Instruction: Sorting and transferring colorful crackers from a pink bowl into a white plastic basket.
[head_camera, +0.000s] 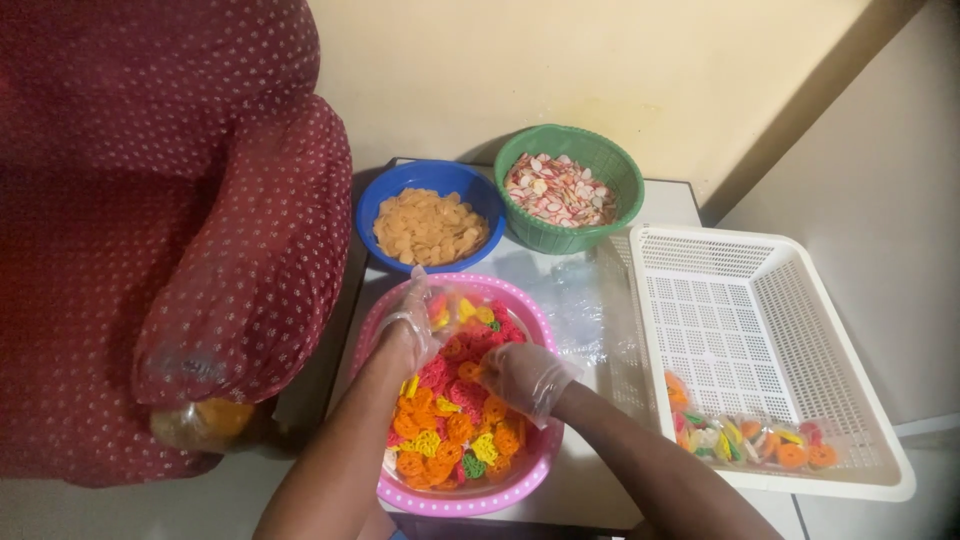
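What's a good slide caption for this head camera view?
Two gloved hands, left hand and right hand, reach into a pink bowl of colourful snacks.

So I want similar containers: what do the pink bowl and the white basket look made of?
Pink bowl: apparently moulded plastic, smooth and slightly glossy, dotted rim. White basket: likely rigid plastic, matte, its walls and floor pierced in a fine grid.

Blue bowl (385, 205) of orange chips, green basket (620, 185), white crate (860, 400), red dotted armchair (150, 250).
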